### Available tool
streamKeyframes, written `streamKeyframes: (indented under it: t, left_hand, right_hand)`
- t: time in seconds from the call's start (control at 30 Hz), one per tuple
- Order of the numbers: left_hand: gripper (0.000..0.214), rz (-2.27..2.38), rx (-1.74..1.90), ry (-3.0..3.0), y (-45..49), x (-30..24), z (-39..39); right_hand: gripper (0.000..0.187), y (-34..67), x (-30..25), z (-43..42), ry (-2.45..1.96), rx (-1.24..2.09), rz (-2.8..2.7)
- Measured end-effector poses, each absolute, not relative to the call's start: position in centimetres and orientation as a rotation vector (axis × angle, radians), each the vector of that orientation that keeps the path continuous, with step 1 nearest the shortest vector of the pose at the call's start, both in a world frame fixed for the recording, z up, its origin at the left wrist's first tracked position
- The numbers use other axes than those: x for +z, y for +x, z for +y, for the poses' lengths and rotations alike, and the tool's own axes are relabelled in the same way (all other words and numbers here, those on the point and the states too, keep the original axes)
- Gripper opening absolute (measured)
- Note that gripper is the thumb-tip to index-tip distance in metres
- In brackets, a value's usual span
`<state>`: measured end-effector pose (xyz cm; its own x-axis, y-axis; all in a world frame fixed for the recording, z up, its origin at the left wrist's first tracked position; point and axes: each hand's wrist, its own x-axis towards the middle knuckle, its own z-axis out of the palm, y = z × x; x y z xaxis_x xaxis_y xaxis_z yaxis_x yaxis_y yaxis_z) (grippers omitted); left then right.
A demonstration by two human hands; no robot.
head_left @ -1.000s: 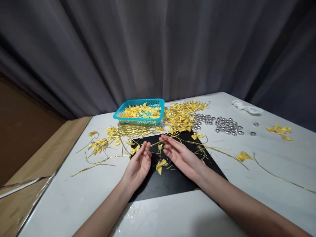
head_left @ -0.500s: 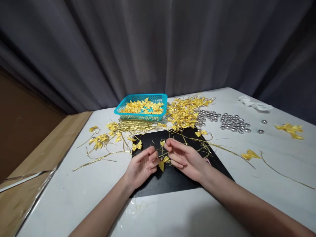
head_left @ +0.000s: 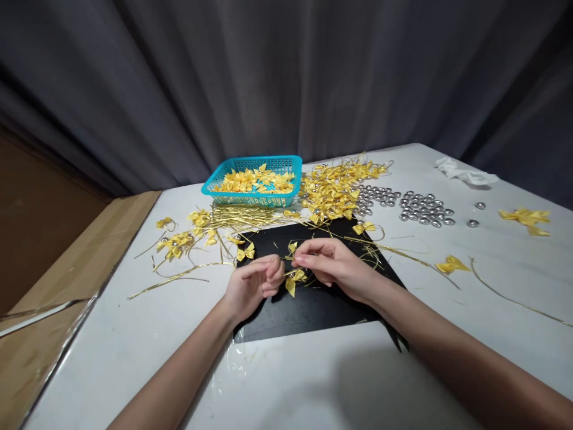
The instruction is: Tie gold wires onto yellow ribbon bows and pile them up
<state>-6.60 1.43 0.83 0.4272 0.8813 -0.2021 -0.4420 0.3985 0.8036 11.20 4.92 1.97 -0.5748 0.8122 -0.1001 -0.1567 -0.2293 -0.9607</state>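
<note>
Hands closer in than a second ago: then a longer run of gold wire [head_left: 290,273] stretched between well-parted fingertips, now only a short piece shows in the gap. Right-hand fingers, straighter then, are bent now. Reads as a shift from spanning the wire to close fingertip work on it.

Left hand [head_left: 254,283]: fingers curled in against the thumb, apparently clamped on the wire, which emerges at their 3 o'clock. Right hand [head_left: 340,266]: thumb and fingers together at the tips, palm partly turned down; cannot tell whether the wire runs into that pinch (too fine a line at this size).

Clock centred on the gap between the hands. Wire at the centre, just above the black mat [head_left: 277,316]. Yellow ribbon bow with a silver bead [head_left: 291,286] close by at 5 o'clock, lying on the mat, seemingly in neither grip. Plain-looking bow [head_left: 246,252] at 10, near the left knuckles. Farther out: bundle of cut wires [head_left: 246,216] and teal basket [head_left: 286,195] at 11, heaped bows [head_left: 333,197] at 1, loose silver beads [head_left: 424,220] at 2.
</note>
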Motion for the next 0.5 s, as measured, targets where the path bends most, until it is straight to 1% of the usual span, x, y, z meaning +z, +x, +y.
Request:
streamKeyframes:
  t: [0.2,0.3,0.5]
  left_hand:
    - [0.025,0.801,0.749,0.975,-7.0,0.2,1.6]
    - [0.026,0.838,0.672,1.073,-7.2,-0.2,1.6]
    - [0.028,0.889,0.626,1.171,-7.2,-0.4,1.6]
  right_hand:
    - [0.016,12.0,3.1,5.3,-0.86,1.873,-1.61]
    - [0.015,12.0,3.5,5.3,-0.923,1.808,-1.808]
    - [0.014,11.7,2.8,5.3,-0.969,1.709,-2.003]
